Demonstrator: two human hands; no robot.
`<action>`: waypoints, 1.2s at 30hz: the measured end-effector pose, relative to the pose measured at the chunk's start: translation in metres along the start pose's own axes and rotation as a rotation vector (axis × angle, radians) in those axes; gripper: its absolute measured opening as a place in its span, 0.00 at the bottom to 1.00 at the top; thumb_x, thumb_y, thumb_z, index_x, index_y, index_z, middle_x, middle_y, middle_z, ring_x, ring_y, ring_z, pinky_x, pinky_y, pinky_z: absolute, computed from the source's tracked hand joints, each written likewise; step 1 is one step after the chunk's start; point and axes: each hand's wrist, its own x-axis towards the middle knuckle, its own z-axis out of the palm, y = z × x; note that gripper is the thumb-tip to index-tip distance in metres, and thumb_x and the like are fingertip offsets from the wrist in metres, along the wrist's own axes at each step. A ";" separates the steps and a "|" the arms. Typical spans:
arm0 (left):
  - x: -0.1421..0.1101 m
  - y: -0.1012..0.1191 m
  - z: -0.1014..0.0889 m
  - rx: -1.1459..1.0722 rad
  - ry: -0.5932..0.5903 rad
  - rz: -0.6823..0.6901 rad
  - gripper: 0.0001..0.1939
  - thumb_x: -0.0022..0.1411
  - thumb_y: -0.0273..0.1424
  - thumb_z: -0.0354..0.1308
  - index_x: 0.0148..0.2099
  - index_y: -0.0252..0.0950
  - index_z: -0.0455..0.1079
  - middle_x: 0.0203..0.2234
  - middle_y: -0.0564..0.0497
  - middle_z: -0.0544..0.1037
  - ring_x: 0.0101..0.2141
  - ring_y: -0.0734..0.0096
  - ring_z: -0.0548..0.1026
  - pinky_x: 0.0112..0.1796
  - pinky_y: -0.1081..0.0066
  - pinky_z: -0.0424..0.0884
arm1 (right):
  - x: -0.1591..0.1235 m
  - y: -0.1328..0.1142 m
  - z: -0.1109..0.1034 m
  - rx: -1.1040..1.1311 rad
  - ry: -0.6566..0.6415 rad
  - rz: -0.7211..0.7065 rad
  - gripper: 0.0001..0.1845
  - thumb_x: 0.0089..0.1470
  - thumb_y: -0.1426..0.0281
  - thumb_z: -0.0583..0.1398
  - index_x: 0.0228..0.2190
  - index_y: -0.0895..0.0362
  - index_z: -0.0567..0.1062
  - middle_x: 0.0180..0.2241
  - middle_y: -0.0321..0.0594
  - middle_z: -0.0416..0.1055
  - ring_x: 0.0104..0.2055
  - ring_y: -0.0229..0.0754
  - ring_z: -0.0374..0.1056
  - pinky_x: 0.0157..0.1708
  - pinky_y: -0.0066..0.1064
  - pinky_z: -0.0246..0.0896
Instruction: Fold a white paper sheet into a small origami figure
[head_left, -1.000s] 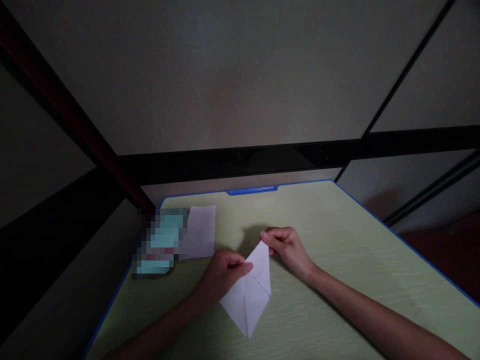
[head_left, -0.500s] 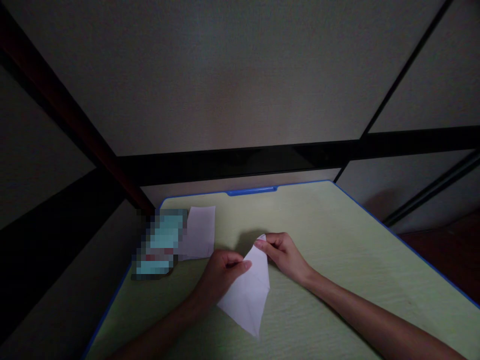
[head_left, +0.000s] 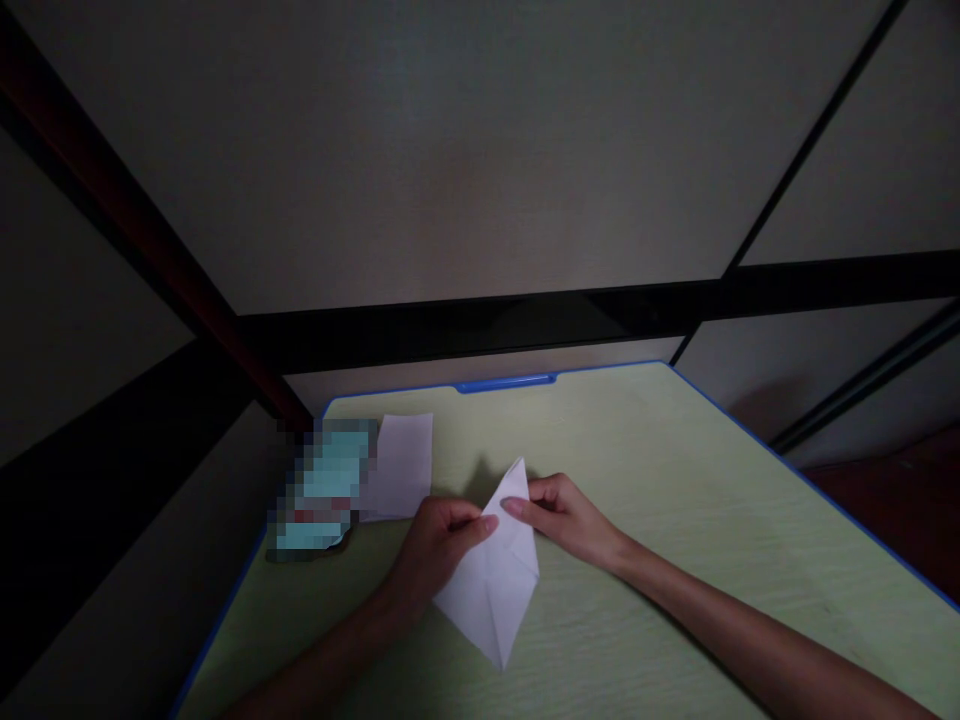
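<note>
A folded sheet of white paper (head_left: 501,580), shaped like a kite with creases across it, is held above the table between both hands. My left hand (head_left: 442,545) pinches its left edge, thumb on the face turned to me and fingers behind. On the right edge, a little below the narrow upper tip, my right hand (head_left: 566,515) has its thumb on the front and its other fingers behind the paper. The lower corner of the paper points toward me.
The pale table (head_left: 675,560) has a blue rim and a blue handle (head_left: 506,383) at its far edge. At the left lie more white paper (head_left: 401,465) and a pixelated phone-like object (head_left: 322,490). A panelled wall (head_left: 480,150) rises behind.
My right hand has slid slightly down from the paper's upper tip, which now shows free. The paper's lower corner has swung a little left. My left hand is nearly still.
</note>
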 end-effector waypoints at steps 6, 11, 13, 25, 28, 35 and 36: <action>0.000 0.002 0.000 -0.045 0.042 -0.016 0.15 0.43 0.36 0.54 0.13 0.31 0.61 0.09 0.59 0.57 0.13 0.82 0.53 0.16 0.77 0.44 | -0.002 0.003 0.001 -0.064 0.062 -0.035 0.21 0.45 0.58 0.53 0.14 0.63 0.65 0.15 0.31 0.53 0.17 0.29 0.48 0.16 0.22 0.42; 0.000 0.002 -0.001 -0.100 0.107 -0.021 0.15 0.42 0.36 0.55 0.13 0.32 0.60 0.09 0.58 0.59 0.13 0.81 0.55 0.16 0.77 0.46 | -0.003 0.003 0.002 -0.057 -0.025 0.020 0.21 0.46 0.57 0.52 0.15 0.62 0.65 0.15 0.32 0.53 0.18 0.29 0.47 0.16 0.23 0.42; 0.000 0.001 -0.002 -0.132 0.130 -0.029 0.15 0.41 0.37 0.56 0.14 0.31 0.61 0.09 0.58 0.60 0.13 0.81 0.55 0.16 0.77 0.46 | -0.003 0.004 0.002 -0.078 -0.039 0.021 0.21 0.45 0.57 0.52 0.14 0.62 0.63 0.15 0.31 0.51 0.17 0.29 0.45 0.16 0.22 0.40; 0.002 -0.007 0.000 -0.353 0.198 -0.069 0.14 0.40 0.38 0.58 0.18 0.30 0.66 0.10 0.56 0.64 0.14 0.80 0.58 0.17 0.78 0.50 | -0.004 -0.001 0.006 -0.173 0.095 0.009 0.23 0.47 0.57 0.51 0.11 0.58 0.52 0.13 0.28 0.44 0.17 0.28 0.40 0.14 0.23 0.35; 0.001 -0.005 0.001 -0.362 0.209 -0.077 0.14 0.40 0.37 0.58 0.18 0.30 0.65 0.10 0.57 0.63 0.14 0.80 0.58 0.17 0.78 0.50 | -0.004 -0.001 0.003 -0.139 0.035 0.015 0.21 0.46 0.58 0.52 0.13 0.59 0.55 0.15 0.29 0.46 0.18 0.28 0.42 0.15 0.23 0.36; 0.002 -0.005 0.001 -0.364 0.207 -0.071 0.14 0.40 0.38 0.58 0.19 0.30 0.66 0.10 0.57 0.64 0.14 0.80 0.59 0.16 0.78 0.50 | -0.003 0.002 0.002 -0.189 0.045 0.028 0.21 0.48 0.58 0.50 0.14 0.59 0.56 0.15 0.29 0.45 0.18 0.29 0.42 0.15 0.23 0.36; 0.002 -0.005 0.001 -0.360 0.213 -0.069 0.14 0.40 0.38 0.58 0.19 0.30 0.66 0.10 0.57 0.63 0.14 0.80 0.59 0.16 0.78 0.51 | -0.003 0.002 0.002 -0.195 0.048 0.032 0.21 0.48 0.58 0.50 0.14 0.59 0.56 0.15 0.29 0.44 0.18 0.28 0.41 0.15 0.23 0.36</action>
